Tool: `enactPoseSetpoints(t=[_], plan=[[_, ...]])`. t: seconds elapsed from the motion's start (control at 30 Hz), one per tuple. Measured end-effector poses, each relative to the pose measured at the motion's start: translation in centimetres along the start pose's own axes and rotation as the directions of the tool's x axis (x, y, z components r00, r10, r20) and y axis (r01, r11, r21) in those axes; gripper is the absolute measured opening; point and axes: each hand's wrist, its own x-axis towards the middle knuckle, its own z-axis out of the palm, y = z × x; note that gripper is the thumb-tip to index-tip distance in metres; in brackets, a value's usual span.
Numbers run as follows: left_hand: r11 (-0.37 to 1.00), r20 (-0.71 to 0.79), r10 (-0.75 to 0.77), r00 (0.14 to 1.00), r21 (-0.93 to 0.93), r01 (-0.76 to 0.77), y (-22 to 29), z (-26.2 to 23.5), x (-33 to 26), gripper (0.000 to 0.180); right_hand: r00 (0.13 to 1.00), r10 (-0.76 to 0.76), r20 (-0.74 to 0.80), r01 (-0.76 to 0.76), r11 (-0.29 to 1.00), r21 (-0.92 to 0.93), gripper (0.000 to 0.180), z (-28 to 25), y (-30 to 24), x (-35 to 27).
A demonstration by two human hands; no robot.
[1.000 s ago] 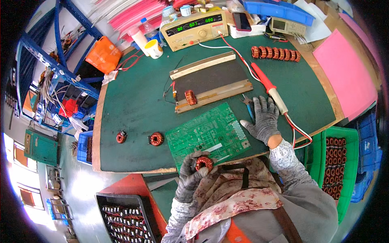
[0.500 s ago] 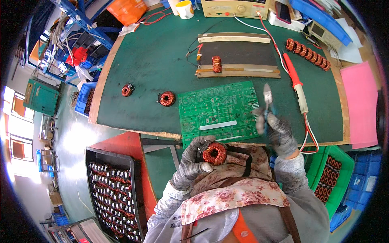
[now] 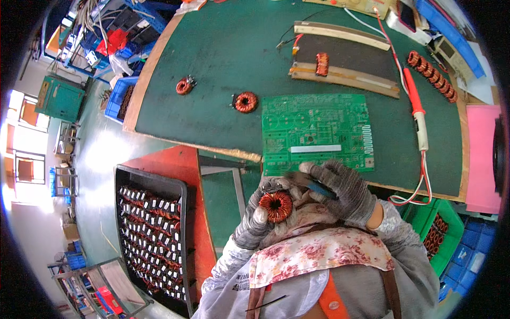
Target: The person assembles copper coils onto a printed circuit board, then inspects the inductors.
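Black tray [image 3: 183, 186] of small parts sits on the red stand at the far left. Next comes the left hand [image 3: 260, 215], gloved, closed around a copper coil ring [image 3: 275, 206] held close to the chest, below the table edge. Just right of it the right hand [image 3: 340, 189] grips a blue-handled tool [image 3: 320, 189] beside the ring. Above them lies a green circuit board [image 3: 316, 130]; a red soldering iron [image 3: 417, 109] rests further right

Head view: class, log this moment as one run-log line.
left hand: holds copper coil | right hand: blue-handled tool at coil | circuit board: on bench
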Motion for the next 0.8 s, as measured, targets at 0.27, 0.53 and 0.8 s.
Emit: enactPoseSetpoints(t=[0.27, 0.53, 0.8], plan=[[0.972, -0.184, 0.006, 0.983, 0.231, 0.038, 2.5, 0.4, -3.2, 0.104, 0.957, -0.207, 0.202, 0.231, 0.967, -0.106, 0.056, 2.0, -1.1, 3.2], [0.988, -0.265, -0.077, 0.961, 0.109, 0.109, 4.1, 0.3, -6.4, 0.097, 0.902, -0.307, 0.305, 0.36, 0.923, -0.136, 0.052, 2.5, -3.1, 5.8], [0.991, -0.273, -0.123, 0.954, 0.012, 0.131, 4.4, -0.8, -7.3, 0.094, 0.755, -0.276, 0.595, 0.365, 0.931, -0.031, 0.054, 2.3, -3.5, 7.6]])
